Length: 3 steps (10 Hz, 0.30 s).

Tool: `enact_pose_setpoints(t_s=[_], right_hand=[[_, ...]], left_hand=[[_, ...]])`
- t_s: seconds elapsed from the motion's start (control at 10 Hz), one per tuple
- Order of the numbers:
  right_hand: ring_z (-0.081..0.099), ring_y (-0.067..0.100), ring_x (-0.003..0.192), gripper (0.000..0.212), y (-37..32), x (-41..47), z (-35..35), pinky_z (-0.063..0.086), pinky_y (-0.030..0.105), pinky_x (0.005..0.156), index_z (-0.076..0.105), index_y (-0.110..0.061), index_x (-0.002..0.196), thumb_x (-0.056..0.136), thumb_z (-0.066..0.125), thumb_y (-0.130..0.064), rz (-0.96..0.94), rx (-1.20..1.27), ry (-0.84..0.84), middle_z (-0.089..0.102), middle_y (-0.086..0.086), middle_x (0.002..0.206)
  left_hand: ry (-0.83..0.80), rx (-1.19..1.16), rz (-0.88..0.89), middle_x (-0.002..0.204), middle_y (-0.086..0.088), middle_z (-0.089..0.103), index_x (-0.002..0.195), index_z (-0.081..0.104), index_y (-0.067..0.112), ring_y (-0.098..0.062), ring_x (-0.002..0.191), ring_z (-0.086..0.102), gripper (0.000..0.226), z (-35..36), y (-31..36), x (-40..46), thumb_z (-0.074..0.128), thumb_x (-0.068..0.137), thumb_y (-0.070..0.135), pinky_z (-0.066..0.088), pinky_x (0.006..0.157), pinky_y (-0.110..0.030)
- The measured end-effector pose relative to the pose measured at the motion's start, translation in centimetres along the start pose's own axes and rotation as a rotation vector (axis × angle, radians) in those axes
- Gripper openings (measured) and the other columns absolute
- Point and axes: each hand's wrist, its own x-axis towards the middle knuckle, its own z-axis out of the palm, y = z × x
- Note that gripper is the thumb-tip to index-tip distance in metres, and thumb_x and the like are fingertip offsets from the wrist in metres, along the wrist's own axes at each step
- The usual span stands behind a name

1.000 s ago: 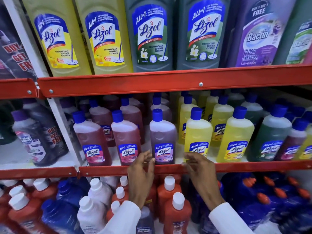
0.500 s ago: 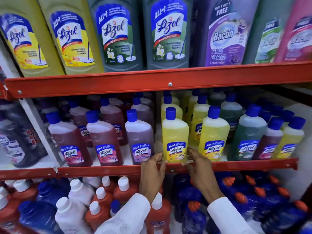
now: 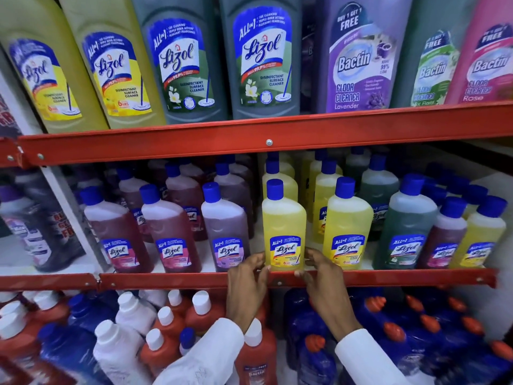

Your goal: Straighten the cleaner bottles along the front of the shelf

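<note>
A row of blue-capped Lizol bottles lines the front of the middle shelf, behind its red rail (image 3: 166,280). A yellow bottle (image 3: 284,226) stands upright at the centre. My left hand (image 3: 247,279) touches its lower left side and my right hand (image 3: 319,273) its lower right side, fingers over the rail. To its left stand a purple bottle (image 3: 224,232) and two red-brown bottles (image 3: 169,232), (image 3: 116,234). To its right stand another yellow bottle (image 3: 347,229), a green one (image 3: 408,229), a small maroon one (image 3: 447,234) and a yellow one (image 3: 483,234).
Large Lizol and Bactin bottles (image 3: 261,56) fill the top shelf above a red rail (image 3: 268,142). The bottom shelf holds orange bottles with white caps (image 3: 200,309), white bottles (image 3: 116,354) and dark blue bottles with orange caps (image 3: 394,332). A dark bottle (image 3: 33,232) stands left of the white upright.
Both hands moved right from the purple bottle to the centre yellow bottle and now flank its base. The view has shifted right and moved closer.
</note>
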Motion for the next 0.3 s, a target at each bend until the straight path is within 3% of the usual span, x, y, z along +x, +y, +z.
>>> enact_pose_setpoints(t_s=[0.1, 0.2, 0.3], right_hand=[[0.059, 0.005, 0.103, 0.048, 0.0, -0.2, 0.0, 0.044, 0.019, 0.089, 0.061, -0.022, 0.127, 0.082, 0.076, -0.013, -0.014, 0.004, 0.007, 0.071, -0.003, 0.121], [0.062, 0.008, 0.108, 0.05, -0.1, -0.3, -0.2, 0.045, 0.018, 0.091, 0.061, -0.022, 0.128, 0.081, 0.077, -0.013, -0.023, 0.005, 0.006, 0.071, -0.003, 0.123], [0.067, 0.006, 0.103, 0.046, -0.2, -0.6, -1.8, 0.047, 0.009, 0.088, 0.065, -0.026, 0.124, 0.082, 0.076, -0.009, -0.075, 0.1, 0.165, 0.073, -0.001, 0.117]], left_hand=[[-0.023, 0.005, 0.017, 0.112, 0.007, 0.077, 0.118, 0.071, 0.021, 0.005, 0.096, 0.067, 0.029, -0.3, -0.1, 0.2, 0.069, 0.09, 0.015, 0.045, 0.084, 0.001], [-0.068, -0.012, 0.018, 0.111, 0.011, 0.076, 0.119, 0.071, 0.02, 0.006, 0.097, 0.068, 0.031, -0.8, 0.3, 0.4, 0.07, 0.088, 0.013, 0.056, 0.091, -0.018], [-0.01, -0.031, 0.068, 0.109, 0.016, 0.074, 0.12, 0.069, 0.022, 0.003, 0.097, 0.069, 0.033, -2.1, 1.5, 1.0, 0.07, 0.087, 0.021, 0.058, 0.092, -0.028]])
